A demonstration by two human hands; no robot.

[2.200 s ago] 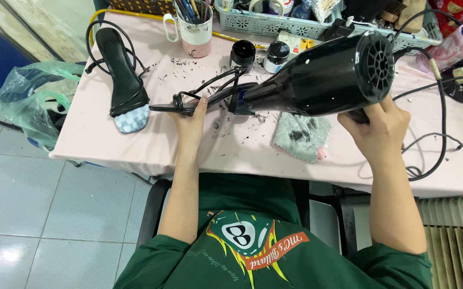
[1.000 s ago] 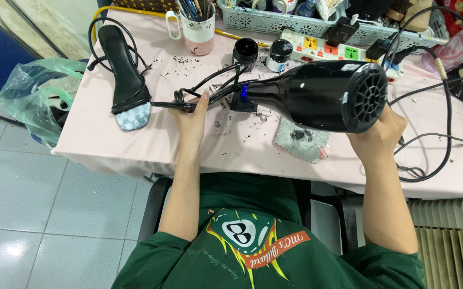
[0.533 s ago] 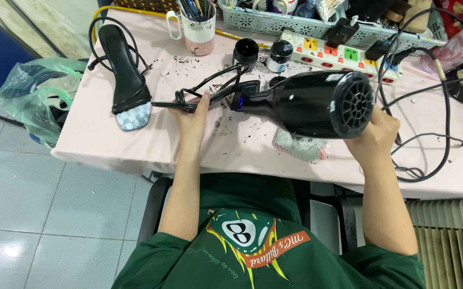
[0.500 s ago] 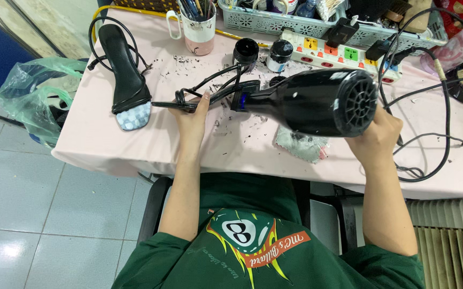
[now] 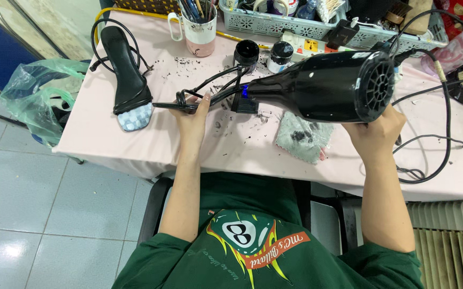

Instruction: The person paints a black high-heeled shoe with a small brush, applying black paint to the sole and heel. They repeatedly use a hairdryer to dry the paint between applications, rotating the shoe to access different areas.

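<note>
While a green plastic bag sags at the far left beside the table, a black strappy sandal lies flat on the pink cloth with its pale insole showing at the toe. Just right of it, the left hand is closed around a second strappy sandal, pinching its sole and pressing it to the cloth amid black crumbs. Further right, a black hair dryer points its nozzle straight at that sandal, almost touching the straps, and the right hand wraps the handle from beneath. Behind stand a mug of pens, two small black jars and a basket; a grey rag lies under the dryer. The step looks like heating the sandal's sole or straps, likely to soften glue. Next calls for a steady nozzle, fingers clear of the hot stream.
</note>
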